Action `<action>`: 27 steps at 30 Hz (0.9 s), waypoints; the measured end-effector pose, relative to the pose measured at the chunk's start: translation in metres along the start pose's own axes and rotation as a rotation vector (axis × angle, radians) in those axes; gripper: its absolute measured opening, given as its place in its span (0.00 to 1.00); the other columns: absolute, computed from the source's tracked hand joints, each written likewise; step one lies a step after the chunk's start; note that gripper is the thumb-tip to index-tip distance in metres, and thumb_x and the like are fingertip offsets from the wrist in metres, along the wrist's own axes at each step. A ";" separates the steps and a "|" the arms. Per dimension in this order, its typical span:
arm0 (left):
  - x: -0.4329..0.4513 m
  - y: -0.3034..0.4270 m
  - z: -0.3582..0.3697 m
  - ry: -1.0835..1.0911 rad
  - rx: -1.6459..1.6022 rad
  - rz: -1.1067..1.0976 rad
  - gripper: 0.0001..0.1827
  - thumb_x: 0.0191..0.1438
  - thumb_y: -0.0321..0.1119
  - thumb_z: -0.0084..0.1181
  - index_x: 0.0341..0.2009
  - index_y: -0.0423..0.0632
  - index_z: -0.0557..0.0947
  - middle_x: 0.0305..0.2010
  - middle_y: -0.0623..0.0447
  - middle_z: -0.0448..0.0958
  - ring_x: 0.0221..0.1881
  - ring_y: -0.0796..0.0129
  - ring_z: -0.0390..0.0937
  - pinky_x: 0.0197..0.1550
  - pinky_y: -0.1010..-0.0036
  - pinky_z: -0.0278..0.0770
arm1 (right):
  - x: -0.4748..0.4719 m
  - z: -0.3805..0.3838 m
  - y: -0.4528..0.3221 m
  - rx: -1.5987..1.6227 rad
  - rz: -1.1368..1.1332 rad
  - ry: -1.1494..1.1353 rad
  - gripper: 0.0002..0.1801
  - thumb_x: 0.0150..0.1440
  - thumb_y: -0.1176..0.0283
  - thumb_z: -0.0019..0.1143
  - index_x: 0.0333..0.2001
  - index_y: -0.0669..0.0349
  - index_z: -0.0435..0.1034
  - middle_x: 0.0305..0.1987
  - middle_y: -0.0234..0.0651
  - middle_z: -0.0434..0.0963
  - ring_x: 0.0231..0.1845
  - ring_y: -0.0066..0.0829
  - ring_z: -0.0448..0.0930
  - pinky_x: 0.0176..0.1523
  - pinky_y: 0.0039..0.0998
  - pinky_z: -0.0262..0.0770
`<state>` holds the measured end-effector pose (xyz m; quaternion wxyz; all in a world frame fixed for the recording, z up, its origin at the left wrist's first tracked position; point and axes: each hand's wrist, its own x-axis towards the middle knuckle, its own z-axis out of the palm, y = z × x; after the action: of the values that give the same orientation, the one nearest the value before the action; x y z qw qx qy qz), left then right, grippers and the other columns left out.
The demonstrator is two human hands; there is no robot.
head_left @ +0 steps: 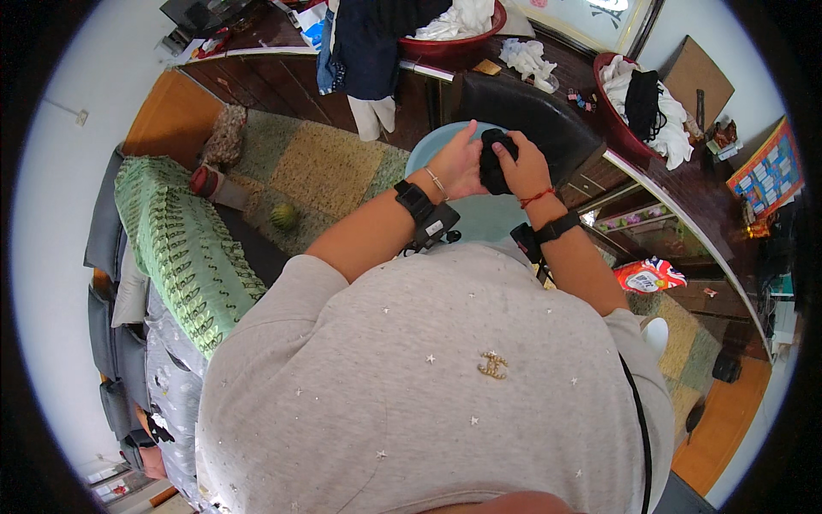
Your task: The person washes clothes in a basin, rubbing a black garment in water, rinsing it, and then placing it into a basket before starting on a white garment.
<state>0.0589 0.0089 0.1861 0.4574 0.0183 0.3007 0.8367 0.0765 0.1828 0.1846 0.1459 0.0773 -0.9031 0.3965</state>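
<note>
A bunched-up piece of black cloth (496, 162) is between my two hands, over a light blue plastic basin (420, 146). My right hand (528, 168) grips the cloth from its right side, thumb and fingers pressed on it. My left hand (463, 164) touches the left side of the cloth with its palm turned up; how firmly its fingers hold it is partly hidden. Both wrists carry black strapped devices. Beyond the basin stands a black leather chair (533, 112).
Red basins of white clothes (449, 48) (626, 138) stand on the dark wooden cabinet. Dark trousers (369, 58) hang over its edge. A green-covered sofa (186, 244) is at the left, a striped green ball (283, 216) on the tiled floor, and a red packet (648, 276) at the right.
</note>
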 end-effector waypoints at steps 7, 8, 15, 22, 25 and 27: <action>-0.012 -0.009 -0.020 0.118 0.103 -0.093 0.39 0.62 0.57 0.46 0.72 0.56 0.52 0.70 0.44 0.57 0.66 0.48 0.61 0.66 0.48 0.60 | -0.010 0.020 0.068 0.085 0.261 -0.021 0.26 0.61 0.51 0.52 0.48 0.66 0.73 0.47 0.57 0.78 0.48 0.55 0.77 0.50 0.43 0.72; -0.013 -0.011 -0.024 0.110 0.108 -0.095 0.39 0.62 0.57 0.46 0.72 0.56 0.52 0.70 0.44 0.57 0.66 0.48 0.61 0.66 0.48 0.60 | -0.013 0.026 0.079 0.067 0.292 -0.026 0.29 0.61 0.50 0.52 0.50 0.67 0.72 0.48 0.57 0.77 0.51 0.55 0.77 0.52 0.43 0.72; -0.020 -0.029 -0.080 0.388 0.068 -0.116 0.42 0.60 0.52 0.52 0.73 0.56 0.50 0.76 0.44 0.45 0.72 0.38 0.48 0.65 0.49 0.63 | -0.042 0.038 0.109 0.114 0.462 -0.228 0.38 0.56 0.45 0.57 0.57 0.68 0.67 0.57 0.57 0.73 0.57 0.52 0.75 0.59 0.42 0.70; -0.005 -0.053 -0.135 0.464 -0.039 -0.128 0.40 0.56 0.51 0.58 0.70 0.58 0.58 0.75 0.44 0.48 0.74 0.42 0.47 0.66 0.43 0.58 | -0.052 0.048 0.134 0.127 0.524 -0.392 0.34 0.57 0.52 0.60 0.56 0.69 0.66 0.52 0.56 0.76 0.55 0.50 0.76 0.56 0.41 0.72; 0.014 -0.048 -0.104 0.587 0.009 -0.186 0.41 0.55 0.56 0.59 0.69 0.62 0.59 0.75 0.44 0.48 0.74 0.43 0.45 0.67 0.34 0.48 | -0.049 0.057 0.142 0.238 0.483 -0.269 0.28 0.61 0.57 0.56 0.55 0.69 0.66 0.50 0.53 0.77 0.53 0.48 0.77 0.55 0.39 0.72; 0.015 -0.043 -0.085 0.586 -0.195 -0.301 0.41 0.56 0.64 0.53 0.70 0.64 0.58 0.76 0.45 0.46 0.75 0.42 0.42 0.66 0.30 0.43 | -0.035 0.049 0.106 0.516 0.512 -0.238 0.25 0.61 0.59 0.55 0.55 0.66 0.67 0.49 0.51 0.77 0.51 0.44 0.78 0.54 0.37 0.72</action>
<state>0.0565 -0.0038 0.0907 0.4694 -0.3113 0.3373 0.7543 0.0726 0.2189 0.0680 -0.0880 -0.0710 -0.7744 0.6225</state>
